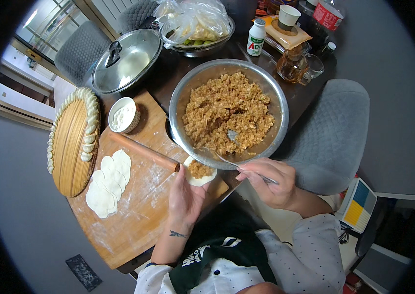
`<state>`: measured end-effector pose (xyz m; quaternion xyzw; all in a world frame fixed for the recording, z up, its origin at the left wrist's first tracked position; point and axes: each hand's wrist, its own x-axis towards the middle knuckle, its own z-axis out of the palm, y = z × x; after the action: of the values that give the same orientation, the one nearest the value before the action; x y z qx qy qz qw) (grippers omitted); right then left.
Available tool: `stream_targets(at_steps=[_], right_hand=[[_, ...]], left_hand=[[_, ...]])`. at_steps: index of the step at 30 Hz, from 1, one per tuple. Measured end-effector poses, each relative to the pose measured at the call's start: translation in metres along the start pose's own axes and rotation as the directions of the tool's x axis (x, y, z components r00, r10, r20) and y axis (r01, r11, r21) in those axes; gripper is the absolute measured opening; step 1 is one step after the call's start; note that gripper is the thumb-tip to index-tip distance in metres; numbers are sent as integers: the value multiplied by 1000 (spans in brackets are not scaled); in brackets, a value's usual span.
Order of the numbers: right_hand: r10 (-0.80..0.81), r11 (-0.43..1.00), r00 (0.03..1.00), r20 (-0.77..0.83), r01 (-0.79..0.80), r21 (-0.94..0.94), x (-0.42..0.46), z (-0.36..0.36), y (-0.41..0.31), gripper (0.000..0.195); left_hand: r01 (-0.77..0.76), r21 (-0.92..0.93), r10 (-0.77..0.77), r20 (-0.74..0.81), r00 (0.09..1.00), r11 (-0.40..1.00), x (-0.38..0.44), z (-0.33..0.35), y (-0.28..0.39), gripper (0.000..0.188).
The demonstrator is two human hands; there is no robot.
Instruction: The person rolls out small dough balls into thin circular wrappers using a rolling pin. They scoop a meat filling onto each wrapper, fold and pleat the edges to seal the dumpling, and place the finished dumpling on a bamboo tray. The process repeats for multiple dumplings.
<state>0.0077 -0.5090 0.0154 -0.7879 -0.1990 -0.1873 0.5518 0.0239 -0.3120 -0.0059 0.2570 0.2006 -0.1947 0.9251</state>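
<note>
My left hand point(187, 198) holds a round dumpling wrapper point(207, 180) with a heap of brown filling point(199, 169) on it, close to the near rim of a large steel bowl point(280, 121). In my right hand point(271, 182) is the handle of a metal spoon point(231, 162), whose front end lies over the bowl's near edge. Chopped brown filling point(244, 95) fills much of the bowl. A wooden rolling pin point(145, 151) rests on the floury wooden board point(134, 224), its end by my left fingers. Overlapping flat wrappers point(108, 183) lie on the board's left part.
Folded dumplings point(90, 110) line a round woven tray point(71, 147) at the left. A flour bowl point(123, 115) stands near a glass lid point(126, 62). Behind are a bagged bowl point(200, 33), a white bottle point(256, 36) and a glass teapot point(292, 66). A grey chair point(325, 139) stands right.
</note>
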Motion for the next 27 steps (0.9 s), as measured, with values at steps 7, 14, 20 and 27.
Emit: stream_targets(at_steps=[7, 14, 20, 27], right_hand=[[146, 985, 987, -61, -150, -80, 6, -10, 7, 10], [178, 926, 984, -21, -160, 342, -3, -21, -6, 13], [186, 922, 967, 172, -232, 310, 0, -4, -17, 12], [111, 910, 970, 218, -187, 371, 28, -11, -20, 17]], left_hand=[[-44, 23, 45, -45, 998, 999, -5, -9, 2, 42], [-31, -37, 33, 35, 999, 999, -16, -17, 12, 43], [-32, -30, 35, 81, 996, 999, -21, -13, 14, 46], [116, -26, -107, 213, 971, 993, -27, -31, 21, 54]])
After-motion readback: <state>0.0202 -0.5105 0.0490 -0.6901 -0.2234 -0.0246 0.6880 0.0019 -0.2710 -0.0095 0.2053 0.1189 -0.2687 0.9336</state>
